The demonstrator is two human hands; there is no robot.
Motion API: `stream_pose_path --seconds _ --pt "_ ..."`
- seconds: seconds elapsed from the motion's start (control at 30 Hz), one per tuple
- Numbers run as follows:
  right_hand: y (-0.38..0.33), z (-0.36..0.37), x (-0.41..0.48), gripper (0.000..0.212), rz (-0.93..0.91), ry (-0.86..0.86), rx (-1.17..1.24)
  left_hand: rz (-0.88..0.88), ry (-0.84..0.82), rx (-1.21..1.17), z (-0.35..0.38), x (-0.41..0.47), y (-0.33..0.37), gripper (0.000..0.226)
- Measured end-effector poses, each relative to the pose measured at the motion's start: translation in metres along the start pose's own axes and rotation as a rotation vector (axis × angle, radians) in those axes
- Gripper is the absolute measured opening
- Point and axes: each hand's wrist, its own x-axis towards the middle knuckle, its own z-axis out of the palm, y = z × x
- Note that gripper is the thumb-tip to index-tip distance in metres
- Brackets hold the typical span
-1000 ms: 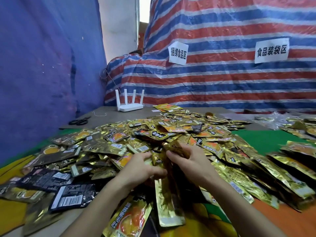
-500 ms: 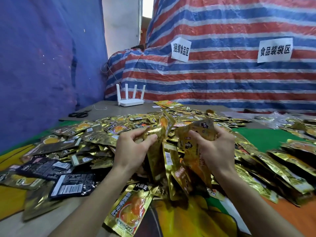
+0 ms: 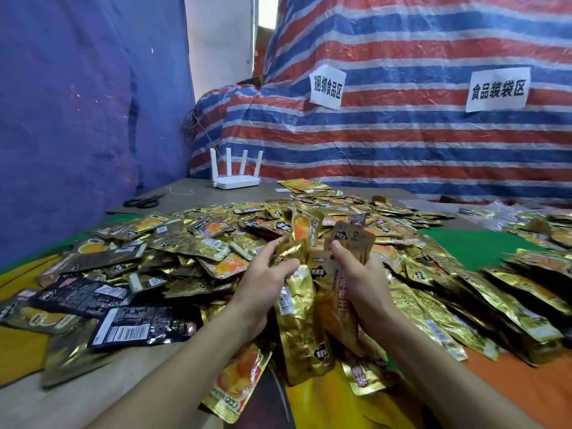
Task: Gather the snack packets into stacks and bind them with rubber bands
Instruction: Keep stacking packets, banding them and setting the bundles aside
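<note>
Gathering step: left grip [image 3: 263, 280] and right grip [image 3: 362, 280] each curl round upright packets [image 3: 297, 323], above the heap [image 3: 192, 246], well nearer than the router [image 3: 235, 181]. Next, I judge: square their edges into one stack before binding

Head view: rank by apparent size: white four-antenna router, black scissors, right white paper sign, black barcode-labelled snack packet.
1. Black barcode-labelled snack packet, but nearest the camera.
2. Right white paper sign.
3. White four-antenna router, close to the sign.
4. Black scissors.
</note>
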Motion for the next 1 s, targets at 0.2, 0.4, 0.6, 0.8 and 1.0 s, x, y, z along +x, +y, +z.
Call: stream_pose_path --seconds 0.2,0.4,0.6,0.8,1.0 --pt "0.006 0.002 -0.006 0.030 0.078 -0.049 0.063 -0.119 -0.054 -0.172 -0.003 0.001 -0.003 0.023" --pt "0.005 -0.004 -0.004 0.043 -0.062 -0.406 -0.024 -0.019 -0.063 -0.213 -0.002 0.002 0.002 0.042" --pt "-0.001 -0.009 0.000 0.033 -0.167 -0.460 -0.104 0.035 0.026 -0.125 -0.006 0.002 0.007 0.025" --pt "-0.008 -0.011 0.002 0.012 -0.400 -0.088 -0.240 0.444 0.271 0.135 -0.006 -0.001 0.013 0.003" --pt "0.004 0.003 -0.004 0.023 -0.411 -0.075 -0.241 0.713 0.221 0.320 0.002 -0.010 0.021 0.041"
